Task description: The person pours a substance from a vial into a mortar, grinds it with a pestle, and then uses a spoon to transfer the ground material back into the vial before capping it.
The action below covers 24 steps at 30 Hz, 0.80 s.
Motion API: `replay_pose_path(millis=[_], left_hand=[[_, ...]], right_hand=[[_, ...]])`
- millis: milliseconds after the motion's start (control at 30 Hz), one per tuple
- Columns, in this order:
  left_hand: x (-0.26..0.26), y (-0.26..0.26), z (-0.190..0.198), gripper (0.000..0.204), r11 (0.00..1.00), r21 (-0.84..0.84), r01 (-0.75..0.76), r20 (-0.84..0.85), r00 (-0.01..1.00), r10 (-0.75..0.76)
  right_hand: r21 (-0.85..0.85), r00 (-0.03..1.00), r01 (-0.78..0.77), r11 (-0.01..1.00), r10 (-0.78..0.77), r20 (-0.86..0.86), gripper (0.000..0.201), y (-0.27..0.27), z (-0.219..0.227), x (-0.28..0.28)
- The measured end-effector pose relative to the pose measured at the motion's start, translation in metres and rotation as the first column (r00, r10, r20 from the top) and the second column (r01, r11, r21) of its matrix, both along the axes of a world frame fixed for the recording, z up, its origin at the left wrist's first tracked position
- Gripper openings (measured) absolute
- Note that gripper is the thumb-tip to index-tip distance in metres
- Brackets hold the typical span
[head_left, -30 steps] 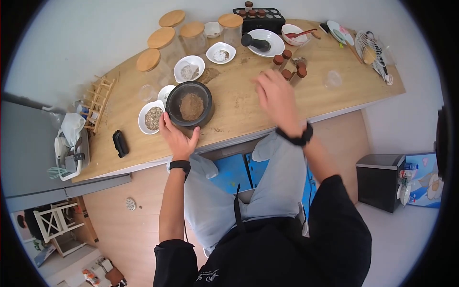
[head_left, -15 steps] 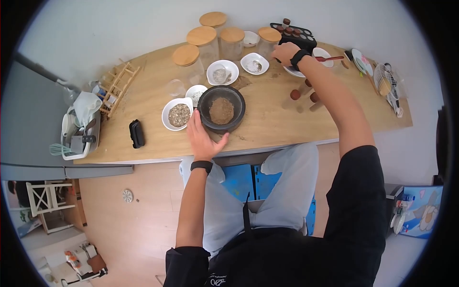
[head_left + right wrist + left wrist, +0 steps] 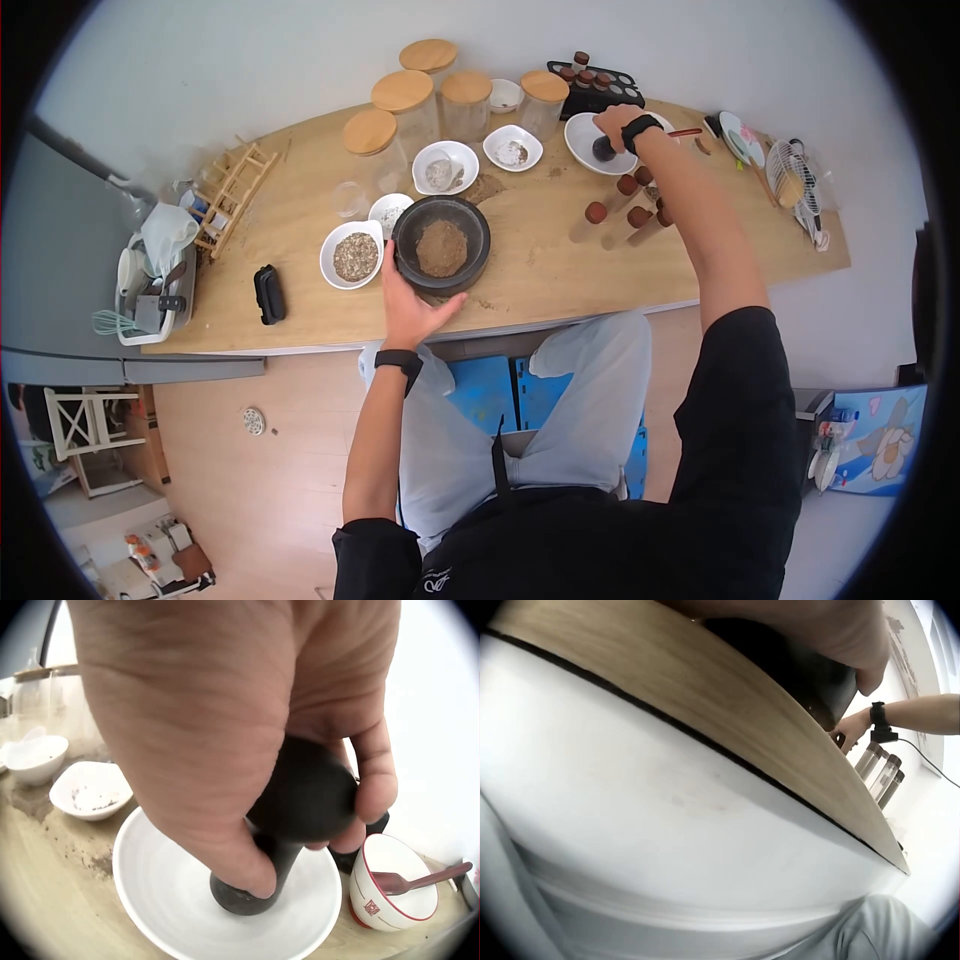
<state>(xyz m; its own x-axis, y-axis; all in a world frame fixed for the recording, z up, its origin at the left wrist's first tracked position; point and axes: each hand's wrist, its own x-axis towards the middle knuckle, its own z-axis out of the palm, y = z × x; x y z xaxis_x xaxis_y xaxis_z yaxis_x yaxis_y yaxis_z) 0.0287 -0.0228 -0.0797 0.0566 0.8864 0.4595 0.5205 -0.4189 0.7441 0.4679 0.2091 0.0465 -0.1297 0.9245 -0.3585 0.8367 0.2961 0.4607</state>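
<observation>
My left hand (image 3: 413, 312) rests against the near left side of a dark stone mortar (image 3: 480, 250), thumb along its front and fingers at its left wall. Brown ground powder (image 3: 441, 248) lies inside the mortar. At the back right my right hand (image 3: 225, 735) grips a black pestle (image 3: 307, 795), its fingers and thumb curled round it. The pestle's lower end stands over a white bowl (image 3: 154, 866) and overlaps its inside in the right wrist view. In the left wrist view the mortar shows only as a dark shape under the left hand.
Several brown-capped spice tubes (image 3: 596, 213) stand below the right forearm. Small white bowls (image 3: 352, 283) with seasonings sit left of and behind the mortar. Lidded glass jars (image 3: 405, 110) line the back. A red-rimmed bowl (image 3: 390, 900) holds a brown spoon (image 3: 427, 877). A black case (image 3: 269, 294) lies at left.
My right hand has moved from above the spice tubes back to the white bowl and now grips the pestle, which is more upright. The left hand stays at the mortar; the head view has shifted.
</observation>
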Motion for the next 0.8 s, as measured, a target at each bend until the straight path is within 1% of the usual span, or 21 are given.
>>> replay_pose_path(millis=[33, 67, 100, 133, 200, 233, 300, 333, 367, 433, 467, 500, 533, 567, 600, 633, 667, 700, 733, 800], left_hand=[[0.001, 0.001, 0.0, 0.132, 1.0, -0.012, 0.002, 0.084, 0.996, -0.001], [0.002, 0.004, 0.001, 0.133, 1.0, -0.019, 0.006, 0.167, 0.986, -0.002], [0.002, 0.008, 0.002, 0.133, 1.0, -0.009, 0.003, 0.171, 0.985, -0.001], [0.002, 0.009, 0.003, 0.135, 1.0, -0.022, 0.011, 0.148, 0.989, -0.008], [0.003, 0.008, 0.003, 0.136, 0.999, -0.039, 0.016, 0.133, 0.991, -0.011], [0.004, 0.008, 0.004, 0.135, 1.0, -0.021, 0.002, 0.116, 0.993, 0.001], [0.005, 0.005, 0.007, 0.134, 1.0, -0.016, -0.014, 0.097, 0.995, 0.015], [0.006, 0.006, 0.012, 0.133, 1.0, -0.025, -0.007, 0.1, 0.995, 0.01], [0.004, 0.005, 0.014, 0.131, 0.999, -0.035, -0.003, 0.1, 0.995, 0.007], [0.004, 0.002, 0.015, 0.13, 0.999, -0.05, -0.021, 0.1, 0.995, 0.026], [0.005, 0.003, 0.016, 0.128, 0.998, -0.053, -0.025, 0.099, 0.995, 0.03], [0.005, 0.002, 0.015, 0.127, 0.998, -0.059, -0.028, 0.108, 0.994, 0.034], [0.004, 0.001, 0.014, 0.127, 0.998, -0.057, -0.037, 0.111, 0.993, 0.043], [0.003, 0.001, 0.013, 0.127, 0.998, -0.018, -0.056, 0.034, 0.998, 0.057], [0.003, -0.001, 0.012, 0.128, 0.997, 0.02, -0.072, -0.041, 0.997, 0.072], [0.005, -0.004, 0.012, 0.128, 0.997, 0.018, -0.076, -0.039, 0.996, 0.076], [0.005, -0.005, 0.014, 0.126, 0.997, 0.036, -0.071, -0.016, 0.997, 0.072], [0.005, -0.004, 0.015, 0.123, 0.996, 0.056, -0.068, 0.008, 0.998, 0.068], [0.005, -0.004, 0.013, 0.123, 0.996, 0.057, -0.075, 0.01, 0.997, 0.074], [0.001, -0.007, 0.005, 0.121, 0.994, 0.088, -0.067, -0.015, 0.998, 0.068]], right_hand=[[0.0, 1.0, -0.001, 1.0, 0.001, 0.0, 0.041, -0.001, -0.006, 0.003], [-0.003, 0.999, 0.001, 1.0, -0.001, -0.043, 0.04, -0.002, -0.009, 0.007], [-0.001, 0.997, 0.0, 1.0, 0.0, -0.08, 0.039, 0.0, -0.006, 0.014], [0.016, 0.987, 0.007, 1.0, -0.004, -0.158, 0.039, -0.005, 0.002, 0.018], [0.022, 0.987, -0.016, 1.0, 0.019, -0.157, 0.037, -0.008, 0.016, 0.02], [0.02, 0.988, -0.02, 1.0, 0.023, -0.151, 0.037, -0.011, 0.029, 0.018], [0.093, 0.973, -0.095, 0.991, 0.112, -0.201, 0.034, -0.027, 0.064, 0.004], [0.07, 0.953, -0.134, 0.989, 0.148, -0.263, 0.034, -0.036, 0.085, -0.003], [0.114, 0.907, -0.117, 0.986, 0.153, -0.392, 0.033, -0.046, 0.099, -0.011], [0.2, 0.775, -0.098, 0.975, 0.2, -0.6, 0.033, -0.068, 0.108, -0.031], [0.247, 0.696, -0.094, 0.964, 0.241, -0.676, 0.033, -0.082, 0.109, -0.044], [0.234, 0.586, -0.13, 0.963, 0.265, -0.766, 0.033, -0.093, 0.104, -0.059], [0.096, 0.549, -0.055, 0.994, 0.11, -0.828, 0.033, -0.117, 0.113, -0.09], [0.121, 0.492, -0.115, 0.986, 0.163, -0.855, 0.033, -0.127, 0.103, -0.108], [0.172, 0.369, -0.191, 0.966, 0.234, -0.9, 0.033, -0.131, 0.078, -0.121], [-0.072, 0.363, -0.1, 0.992, -0.031, -0.931, 0.034, -0.152, 0.086, -0.151], [0.042, 0.323, -0.177, 0.983, 0.098, -0.941, 0.034, -0.158, 0.069, -0.167], [-0.053, 0.279, -0.142, 0.988, -0.012, -0.96, 0.034, -0.166, 0.063, -0.185], [-0.052, 0.282, -0.149, 0.988, -0.008, -0.959, 0.034, -0.166, 0.053, -0.197], [0.052, 0.351, -0.143, 0.988, 0.1, -0.931, 0.034, -0.166, 0.033, -0.216]])
